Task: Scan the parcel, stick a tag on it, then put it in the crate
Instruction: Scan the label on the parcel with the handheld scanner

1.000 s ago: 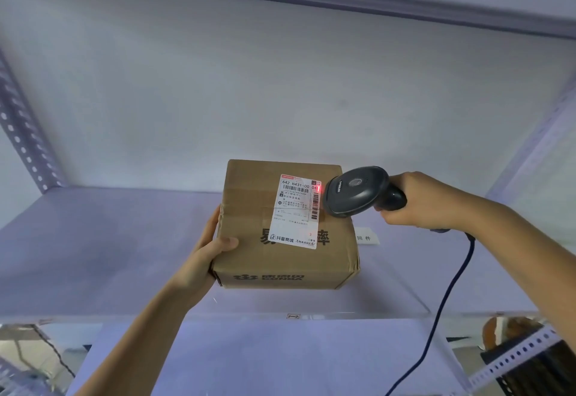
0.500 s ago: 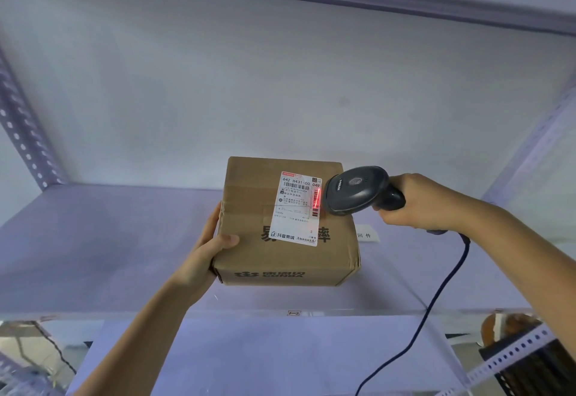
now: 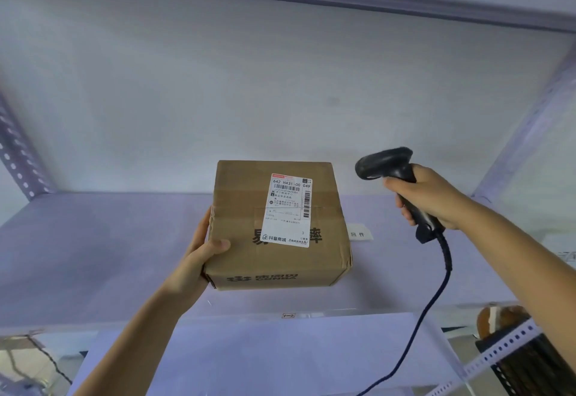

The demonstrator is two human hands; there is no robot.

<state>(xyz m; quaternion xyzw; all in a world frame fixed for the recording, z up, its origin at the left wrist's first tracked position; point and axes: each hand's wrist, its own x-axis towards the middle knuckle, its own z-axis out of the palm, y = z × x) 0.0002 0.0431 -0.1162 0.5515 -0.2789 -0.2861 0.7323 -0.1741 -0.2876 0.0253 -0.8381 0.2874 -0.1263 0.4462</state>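
Observation:
A brown cardboard parcel (image 3: 243, 233) sits over the pale shelf, with a white shipping label (image 3: 288, 210) on its top face. My left hand (image 3: 199, 258) grips the parcel's near left edge, thumb on top. My right hand (image 3: 430, 199) holds a black handheld barcode scanner (image 3: 389, 168) by its handle, raised to the right of the parcel and clear of it. No red light shows on the label. The scanner's dark cable (image 3: 433, 299) hangs down toward the bottom edge. No crate is in view.
A small white tag with printed characters (image 3: 360, 233) lies on the shelf (image 3: 93, 255) just right of the parcel. Perforated metal uprights (image 3: 18, 152) stand at left and right. A lower white surface (image 3: 280, 355) lies below. A dark ribbed object (image 3: 536, 364) is at bottom right.
My right hand has pulled the scanner away from the label, to the right and upward. The red scan light on the barcode is gone. The parcel and left hand stay put.

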